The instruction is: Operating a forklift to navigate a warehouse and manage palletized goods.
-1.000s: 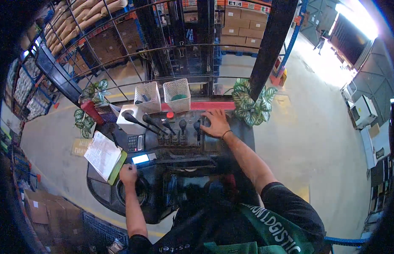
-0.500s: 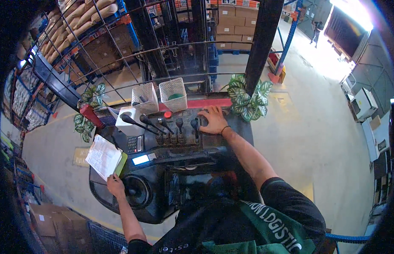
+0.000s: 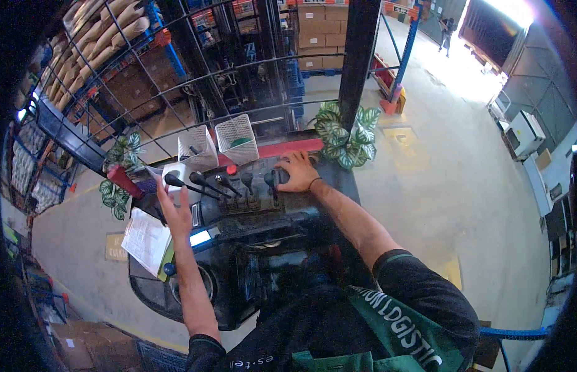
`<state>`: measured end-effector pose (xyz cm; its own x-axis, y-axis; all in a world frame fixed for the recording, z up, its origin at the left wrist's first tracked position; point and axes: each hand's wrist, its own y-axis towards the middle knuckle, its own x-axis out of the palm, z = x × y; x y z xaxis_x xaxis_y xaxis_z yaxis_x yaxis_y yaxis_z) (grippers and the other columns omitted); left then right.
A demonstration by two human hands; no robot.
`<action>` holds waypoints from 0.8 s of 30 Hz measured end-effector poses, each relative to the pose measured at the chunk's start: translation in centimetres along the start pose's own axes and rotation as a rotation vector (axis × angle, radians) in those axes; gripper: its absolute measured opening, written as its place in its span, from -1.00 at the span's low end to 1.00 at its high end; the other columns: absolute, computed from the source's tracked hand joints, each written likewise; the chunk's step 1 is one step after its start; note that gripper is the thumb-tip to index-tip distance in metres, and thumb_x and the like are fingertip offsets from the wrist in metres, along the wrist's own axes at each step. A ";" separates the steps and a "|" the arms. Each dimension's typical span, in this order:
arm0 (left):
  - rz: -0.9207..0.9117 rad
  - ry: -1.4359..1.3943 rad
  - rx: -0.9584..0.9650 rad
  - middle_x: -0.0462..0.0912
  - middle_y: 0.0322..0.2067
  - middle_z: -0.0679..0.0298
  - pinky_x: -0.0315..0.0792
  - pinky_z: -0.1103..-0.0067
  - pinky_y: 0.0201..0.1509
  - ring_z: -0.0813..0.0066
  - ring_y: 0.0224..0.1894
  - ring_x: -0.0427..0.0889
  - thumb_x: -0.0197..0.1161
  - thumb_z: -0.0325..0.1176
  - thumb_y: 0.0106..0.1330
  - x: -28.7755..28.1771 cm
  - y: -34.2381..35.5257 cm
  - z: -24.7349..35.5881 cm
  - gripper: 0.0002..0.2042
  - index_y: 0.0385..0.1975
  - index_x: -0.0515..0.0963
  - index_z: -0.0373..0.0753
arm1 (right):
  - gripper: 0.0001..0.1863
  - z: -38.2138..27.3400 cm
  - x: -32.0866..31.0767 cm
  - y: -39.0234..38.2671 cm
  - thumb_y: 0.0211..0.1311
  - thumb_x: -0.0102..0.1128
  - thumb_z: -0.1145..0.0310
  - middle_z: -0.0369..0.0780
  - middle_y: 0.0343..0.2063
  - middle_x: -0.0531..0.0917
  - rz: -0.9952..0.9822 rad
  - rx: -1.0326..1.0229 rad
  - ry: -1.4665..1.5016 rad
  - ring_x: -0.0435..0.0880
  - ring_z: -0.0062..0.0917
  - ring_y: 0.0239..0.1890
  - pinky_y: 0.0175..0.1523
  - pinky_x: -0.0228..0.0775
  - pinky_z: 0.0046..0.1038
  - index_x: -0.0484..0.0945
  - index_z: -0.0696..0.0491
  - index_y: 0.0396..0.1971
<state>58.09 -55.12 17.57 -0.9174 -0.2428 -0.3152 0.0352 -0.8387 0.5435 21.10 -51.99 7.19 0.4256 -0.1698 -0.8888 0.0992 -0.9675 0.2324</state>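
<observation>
My left hand [image 3: 175, 208] is raised over the forklift's dash, fingers apart and empty, near the tall black levers [image 3: 174, 180]. My right hand [image 3: 296, 173] curls round the rightmost control lever [image 3: 270, 179]. Beneath my left forearm are a steering wheel [image 3: 208, 288] and its blue knob [image 3: 169, 269]. Papers on a green folder [image 3: 146, 239] lie to the left, beside a lit small screen [image 3: 200, 237]. A red button [image 3: 231, 169], two white mesh baskets [image 3: 237, 139] and a white box [image 3: 177, 171] sit beyond the levers.
Plants [image 3: 344, 136] flank the dash. Beyond the guard bars [image 3: 189, 80] stand racks with sacks [image 3: 105, 43] and cartons [image 3: 319, 34]. Another person [image 3: 446, 34] is at the bright doorway. White appliances [image 3: 521, 136] line the right wall; cartons [image 3: 84, 338] are at lower left.
My left hand has left the wheel area and risen forward over the dash, fingers spreading. My right hand stays at the rightmost lever. The surroundings have shifted slightly in view.
</observation>
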 end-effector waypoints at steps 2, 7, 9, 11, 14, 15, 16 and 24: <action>-0.005 0.066 0.055 0.33 0.30 -0.10 0.19 0.28 0.43 0.04 0.42 0.23 0.29 -0.21 0.38 0.6 1.2 1.6 -0.38 0.36 0.27 -0.33 | -0.10 -0.1 -0.3 -0.5 -0.18 0.32 -0.43 -0.05 0.26 0.39 -0.054 -0.038 -0.026 0.18 -0.08 0.40 0.51 -0.25 0.03 0.56 -0.14 0.15; -0.123 0.409 0.318 0.44 0.20 -0.03 0.27 0.28 0.36 0.01 0.28 0.39 0.33 -0.23 0.30 0.8 2.9 2.4 -0.46 0.24 0.40 -0.27 | -0.18 0.2 0.2 -0.2 0.04 0.17 -0.47 -0.08 0.22 0.44 0.028 0.012 0.070 0.20 -0.09 0.39 0.52 -0.27 0.03 0.57 -0.13 0.13; -0.106 0.377 0.308 0.53 0.08 0.04 0.33 0.31 0.27 0.12 0.12 0.50 0.39 -0.23 0.24 1.4 2.6 2.7 -0.47 0.19 0.46 -0.27 | -0.17 1.2 0.4 -0.1 0.03 0.17 -0.48 -0.07 0.20 0.45 0.057 0.010 0.056 0.21 -0.10 0.37 0.51 -0.25 0.02 0.58 -0.11 0.12; -0.122 0.376 0.282 0.55 0.05 0.06 0.34 0.32 0.26 0.14 0.10 0.52 0.40 -0.23 0.23 0.8 2.5 2.6 -0.48 0.18 0.48 -0.26 | -0.16 1.2 0.4 -0.1 0.02 0.17 -0.48 -0.07 0.18 0.46 0.075 -0.006 0.047 0.23 -0.10 0.36 0.51 -0.23 0.01 0.59 -0.10 0.10; -0.083 0.350 0.299 0.62 -0.12 0.12 0.39 0.39 0.17 0.20 -0.02 0.58 0.43 -0.22 0.20 0.0 2.9 2.7 -0.56 0.05 0.58 -0.26 | -0.18 0.8 -0.1 -0.2 0.03 0.20 -0.44 -0.06 0.17 0.47 0.072 -0.056 0.049 0.25 -0.09 0.34 0.49 -0.18 -0.01 0.59 -0.08 0.09; -0.147 0.353 0.254 0.62 -0.18 0.15 0.42 0.41 0.10 0.24 -0.08 0.59 0.44 -0.21 0.19 -0.8 3.5 2.2 -0.59 -0.01 0.62 -0.25 | -0.20 0.7 -0.4 -0.4 0.04 0.21 -0.42 -0.06 0.17 0.47 0.060 -0.103 0.005 0.26 -0.10 0.33 0.48 -0.16 -0.02 0.59 -0.07 0.10; -0.216 0.348 0.214 0.62 -0.24 0.17 0.44 0.43 0.03 0.29 -0.15 0.60 0.45 -0.20 0.18 -0.8 4.0 2.8 -0.62 -0.06 0.65 -0.25 | -0.21 1.2 -0.6 -0.6 0.05 0.22 -0.39 -0.05 0.17 0.47 0.054 -0.141 -0.043 0.27 -0.10 0.33 0.47 -0.14 -0.03 0.58 -0.07 0.10; -0.580 0.651 0.441 0.54 -0.39 0.27 0.35 0.43 -0.19 0.37 -0.37 0.52 0.54 -0.11 -0.04 -0.6 5.0 7.2 -0.44 0.01 0.62 -0.15 | -0.18 2.1 0.4 -0.3 0.03 0.18 -0.42 -0.04 0.17 0.46 0.080 -0.060 0.029 0.26 -0.12 0.35 0.49 -0.22 0.02 0.55 -0.07 0.13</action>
<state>56.01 -55.63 26.06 -0.3430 -0.1827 -0.9214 -0.6258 -0.6871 0.3692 19.38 -52.14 5.92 0.4601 -0.2399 -0.8549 0.1172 -0.9380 0.3263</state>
